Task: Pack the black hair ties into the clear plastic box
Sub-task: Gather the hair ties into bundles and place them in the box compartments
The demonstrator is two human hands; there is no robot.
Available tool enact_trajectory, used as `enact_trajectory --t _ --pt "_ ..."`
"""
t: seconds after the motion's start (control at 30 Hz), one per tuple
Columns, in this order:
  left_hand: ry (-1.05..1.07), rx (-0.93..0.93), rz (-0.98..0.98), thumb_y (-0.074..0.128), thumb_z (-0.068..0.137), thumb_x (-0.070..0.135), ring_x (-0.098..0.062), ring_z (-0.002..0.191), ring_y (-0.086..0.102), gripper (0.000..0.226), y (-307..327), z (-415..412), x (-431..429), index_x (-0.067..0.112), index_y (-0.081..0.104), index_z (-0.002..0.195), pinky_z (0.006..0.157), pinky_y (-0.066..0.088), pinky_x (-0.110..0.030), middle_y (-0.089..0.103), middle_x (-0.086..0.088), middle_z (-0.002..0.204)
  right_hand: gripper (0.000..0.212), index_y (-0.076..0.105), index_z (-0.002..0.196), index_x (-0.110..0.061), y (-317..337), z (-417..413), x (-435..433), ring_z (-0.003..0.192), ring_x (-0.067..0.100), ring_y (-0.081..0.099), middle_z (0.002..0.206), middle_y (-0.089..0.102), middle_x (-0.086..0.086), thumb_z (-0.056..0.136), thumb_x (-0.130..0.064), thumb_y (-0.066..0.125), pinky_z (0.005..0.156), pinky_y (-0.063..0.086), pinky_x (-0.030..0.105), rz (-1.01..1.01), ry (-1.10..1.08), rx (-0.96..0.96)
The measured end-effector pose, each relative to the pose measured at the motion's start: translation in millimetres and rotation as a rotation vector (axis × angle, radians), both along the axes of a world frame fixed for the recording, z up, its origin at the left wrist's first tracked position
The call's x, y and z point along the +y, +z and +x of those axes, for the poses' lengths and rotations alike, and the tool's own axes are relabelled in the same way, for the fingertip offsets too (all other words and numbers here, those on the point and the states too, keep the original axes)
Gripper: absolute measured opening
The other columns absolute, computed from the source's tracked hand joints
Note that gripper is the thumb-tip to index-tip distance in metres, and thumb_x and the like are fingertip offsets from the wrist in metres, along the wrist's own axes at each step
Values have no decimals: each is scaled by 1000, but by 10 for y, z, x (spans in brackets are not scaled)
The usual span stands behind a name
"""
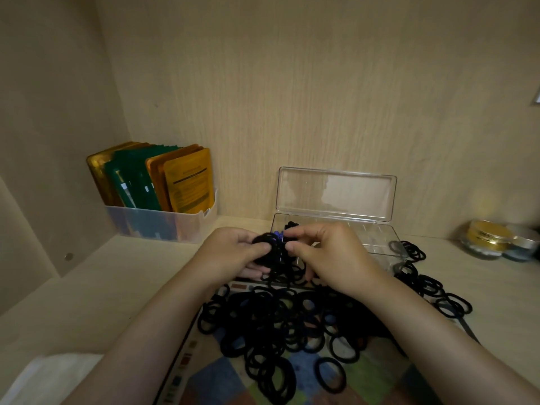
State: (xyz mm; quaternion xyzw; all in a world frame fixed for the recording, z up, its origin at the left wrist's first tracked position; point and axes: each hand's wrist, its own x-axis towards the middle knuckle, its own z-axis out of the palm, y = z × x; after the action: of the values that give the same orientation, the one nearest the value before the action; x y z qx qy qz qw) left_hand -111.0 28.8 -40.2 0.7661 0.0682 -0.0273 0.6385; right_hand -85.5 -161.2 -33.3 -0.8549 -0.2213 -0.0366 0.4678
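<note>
Black hair ties: big loose heap on patterned mat, spilling right past clear plastic box; few inside its left end, lid propped open. Left hand gripping a bunch just in front of box, right hand pinching same bunch. Sachets in translucent bin, print too small to read. Gold-lidded jars far right. Pale wood-grain shelf, matching walls, dim light.

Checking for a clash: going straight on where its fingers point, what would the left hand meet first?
Likely the right hand, which pinches the same bunch of hair ties the left hand holds; depth is unclear.
</note>
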Motion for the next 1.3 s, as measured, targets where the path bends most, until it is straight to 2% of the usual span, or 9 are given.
enact_trajectory --t 0.17,0.4,0.63,0.7,0.83,0.93,1.07,1.17,1.3 --pt "172 -82 131 68 93 16 -16 73 77 11 8 52 200 10 71 103 66 62 -26 77 -7 87 8 74 88 -30 66 4 -101 66 -6 59 86 71 -13 88 -29 67 65 48 17 -334 32 -145" --pt "148 -93 185 70 92 14 -13 64 74 4 -88 103 140 11 70 95 57 60 -21 75 -8 84 48 59 131 -40 -64 -86 25 112 10 54 118 53 -13 83 -46 63 96 49 37 -840 273 -95" --pt "113 -102 212 72 90 17 -16 69 76 3 -156 115 125 16 69 90 69 63 -32 75 -6 84 20 74 103 -31 -91 -47 13 104 6 56 111 56 -14 83 -35 73 94 49 34 -761 276 -90" --pt "109 -107 215 72 90 17 -15 68 76 4 -152 104 108 15 70 92 69 63 -31 75 -6 83 13 75 98 -29 -68 -26 -21 98 4 60 105 62 -13 86 -27 73 91 51 30 -636 276 -61" --pt "110 -110 241 72 90 19 -13 68 76 7 -137 59 43 14 71 95 66 63 -28 76 -4 84 6 74 94 -11 86 6 -113 59 11 64 80 73 12 92 -13 68 48 48 22 -114 242 258" --pt "46 -39 149 73 90 21 -17 72 77 10 -147 25 -73 14 72 97 67 62 -28 77 -5 86 10 69 98 0 133 3 -126 54 18 63 77 68 14 94 -7 63 36 39 21 137 229 417" --pt "-90 40 -58 71 92 22 -21 81 77 16 -130 -33 -200 11 72 103 69 62 -25 78 -10 89 5 69 93 -3 99 14 -84 49 27 59 59 65 15 91 -7 66 34 40 23 67 102 382" --pt "-111 50 -119 63 97 25 -23 86 77 24 -129 -34 -209 8 70 112 77 63 -31 78 -12 94 4 70 89 -10 69 8 -72 53 32 60 60 70 17 89 -14 70 39 41 26 -2 34 352" --pt "-165 17 -198 62 96 35 -21 96 75 30 -132 -44 -238 13 71 114 87 60 -37 77 -8 104 3 67 90 -17 22 -17 -35 35 14 53 58 71 11 88 -18 69 38 40 21 -94 -34 284"
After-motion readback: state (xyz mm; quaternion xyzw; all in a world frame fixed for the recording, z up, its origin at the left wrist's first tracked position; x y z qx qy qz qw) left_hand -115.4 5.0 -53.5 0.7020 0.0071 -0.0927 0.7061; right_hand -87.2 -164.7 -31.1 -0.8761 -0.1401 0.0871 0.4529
